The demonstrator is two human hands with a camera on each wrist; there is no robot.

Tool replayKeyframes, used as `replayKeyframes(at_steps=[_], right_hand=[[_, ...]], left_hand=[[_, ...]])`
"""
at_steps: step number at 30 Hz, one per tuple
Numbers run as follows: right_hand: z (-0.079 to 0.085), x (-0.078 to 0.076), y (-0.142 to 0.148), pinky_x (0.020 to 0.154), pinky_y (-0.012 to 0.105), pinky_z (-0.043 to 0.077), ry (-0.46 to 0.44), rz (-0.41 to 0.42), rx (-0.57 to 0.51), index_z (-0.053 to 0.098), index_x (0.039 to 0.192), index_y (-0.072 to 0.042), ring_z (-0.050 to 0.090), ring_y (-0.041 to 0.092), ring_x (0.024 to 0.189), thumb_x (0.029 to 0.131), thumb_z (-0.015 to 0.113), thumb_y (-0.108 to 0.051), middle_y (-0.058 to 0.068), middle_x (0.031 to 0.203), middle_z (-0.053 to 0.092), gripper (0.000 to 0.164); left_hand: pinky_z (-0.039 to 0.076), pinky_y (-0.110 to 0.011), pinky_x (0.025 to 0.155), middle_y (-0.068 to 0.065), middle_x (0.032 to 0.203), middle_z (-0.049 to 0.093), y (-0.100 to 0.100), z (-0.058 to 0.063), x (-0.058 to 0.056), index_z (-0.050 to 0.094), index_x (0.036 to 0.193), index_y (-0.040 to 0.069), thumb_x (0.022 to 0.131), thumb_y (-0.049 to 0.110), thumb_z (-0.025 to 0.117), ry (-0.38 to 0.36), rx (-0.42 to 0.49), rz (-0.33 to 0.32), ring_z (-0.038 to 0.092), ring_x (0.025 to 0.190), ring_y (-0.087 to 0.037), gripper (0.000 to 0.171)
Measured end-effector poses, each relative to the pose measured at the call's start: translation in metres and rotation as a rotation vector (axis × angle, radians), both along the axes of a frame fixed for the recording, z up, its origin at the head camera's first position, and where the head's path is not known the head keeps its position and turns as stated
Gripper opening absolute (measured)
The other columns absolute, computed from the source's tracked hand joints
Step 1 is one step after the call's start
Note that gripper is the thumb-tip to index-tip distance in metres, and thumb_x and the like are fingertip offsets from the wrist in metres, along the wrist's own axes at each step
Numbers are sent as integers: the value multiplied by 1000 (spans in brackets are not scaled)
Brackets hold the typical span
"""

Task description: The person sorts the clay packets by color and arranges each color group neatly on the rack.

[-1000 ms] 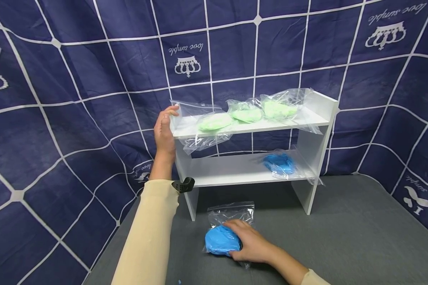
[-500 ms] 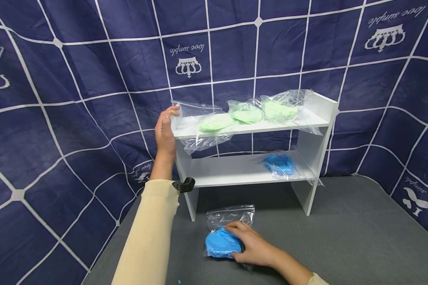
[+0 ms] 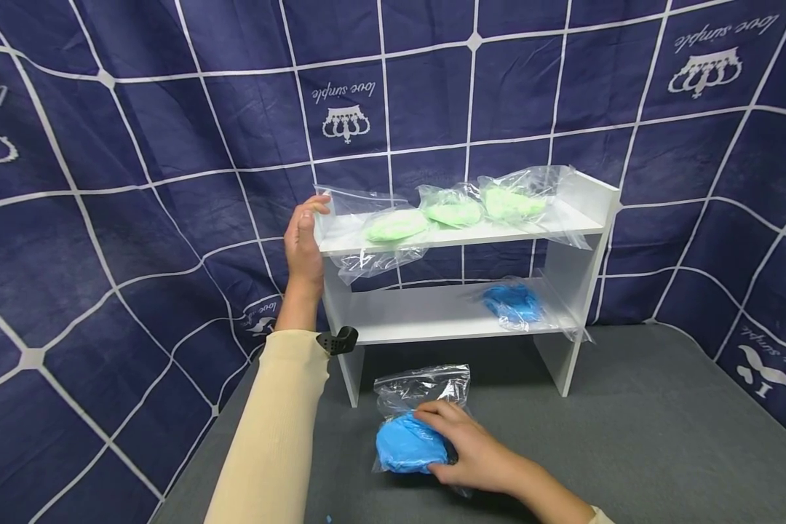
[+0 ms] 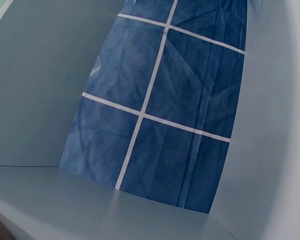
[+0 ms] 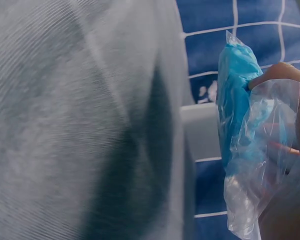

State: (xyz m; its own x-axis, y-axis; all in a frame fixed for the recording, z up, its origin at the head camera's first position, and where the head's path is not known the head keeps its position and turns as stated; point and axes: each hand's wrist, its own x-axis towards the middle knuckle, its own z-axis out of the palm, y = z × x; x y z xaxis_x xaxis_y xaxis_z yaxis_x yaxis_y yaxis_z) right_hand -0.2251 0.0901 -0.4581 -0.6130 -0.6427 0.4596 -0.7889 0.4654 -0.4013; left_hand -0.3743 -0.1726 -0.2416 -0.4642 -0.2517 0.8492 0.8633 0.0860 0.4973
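Note:
My left hand [image 3: 303, 240] grips the upper left side panel of a white two-tier shelf unit [image 3: 432, 313], its fingers over the edge. In the left wrist view the shelf's white boards [image 4: 275, 120] frame the curtain behind, and almost none of the hand shows. Low in front of the shelf, my right hand [image 3: 468, 447] holds a clear zip bag [image 3: 426, 386] with a soft, crumpled blue bundle [image 3: 407, 442] inside, thumb and fingers round its right side. The right wrist view shows the bag [image 5: 242, 205] edge-on, its blue filling [image 5: 235, 85] pinched by the hand [image 5: 285, 125].
Three clear bags with pale green bundles [image 3: 455, 209] lie along the top tier. Another bagged blue bundle [image 3: 514, 302] lies at the right of the lower tier. A grey cloth surface [image 3: 661, 422] spreads below, with a navy gridded curtain [image 3: 170, 145] behind and beside.
The right hand has edged slightly rightward with its grip on the blue bag kept, and the bag's zip end has dipped, then risen. The left hand stays on the shelf.

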Motion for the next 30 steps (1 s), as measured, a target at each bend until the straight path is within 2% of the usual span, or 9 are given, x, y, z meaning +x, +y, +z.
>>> replayKeyframes(at_steps=[8,14,19,23,27,30], right_hand=[[31,12,8,99,40,52,81,-7,-38,55,141,-11,52,15,126,72,83,-17,-3,140,53,75],[54,17,18,99,37,51,141,22,-87,53,143,-12,51,15,128,72,83,-12,-2,142,52,77],[68,14,20,99,37,51,186,30,-111,52,143,-12,51,16,128,72,83,-10,-3,142,52,78],[77,9,19,98,40,51,198,11,-115,51,144,-12,50,18,129,73,82,-10,-2,142,52,78],[83,0,19,97,43,52,214,-16,-117,52,144,-11,50,21,129,74,82,-12,1,142,53,76],[88,-8,17,98,45,51,206,-29,-122,52,144,-10,50,23,129,75,80,-14,3,142,53,74]], left_hand=[[34,-28,113,-19,125,65,1,-1,0,64,91,10,95,48,49,-14,7,-10,53,130,-21,42],[35,-27,112,-24,126,63,1,-1,0,64,91,6,95,41,48,-5,23,-33,53,130,-23,39],[36,-27,111,-25,126,62,0,3,-1,64,93,3,95,35,45,-2,31,-44,52,131,-26,37],[36,-27,111,-23,125,63,-1,4,-2,65,91,8,95,38,47,3,29,-33,54,129,-22,35],[37,-26,110,-15,122,67,-1,3,-1,66,90,16,95,43,49,-2,24,-30,55,127,-17,32],[37,-26,111,-6,120,69,0,1,0,66,90,16,96,41,48,-6,20,-27,55,127,-16,31]])
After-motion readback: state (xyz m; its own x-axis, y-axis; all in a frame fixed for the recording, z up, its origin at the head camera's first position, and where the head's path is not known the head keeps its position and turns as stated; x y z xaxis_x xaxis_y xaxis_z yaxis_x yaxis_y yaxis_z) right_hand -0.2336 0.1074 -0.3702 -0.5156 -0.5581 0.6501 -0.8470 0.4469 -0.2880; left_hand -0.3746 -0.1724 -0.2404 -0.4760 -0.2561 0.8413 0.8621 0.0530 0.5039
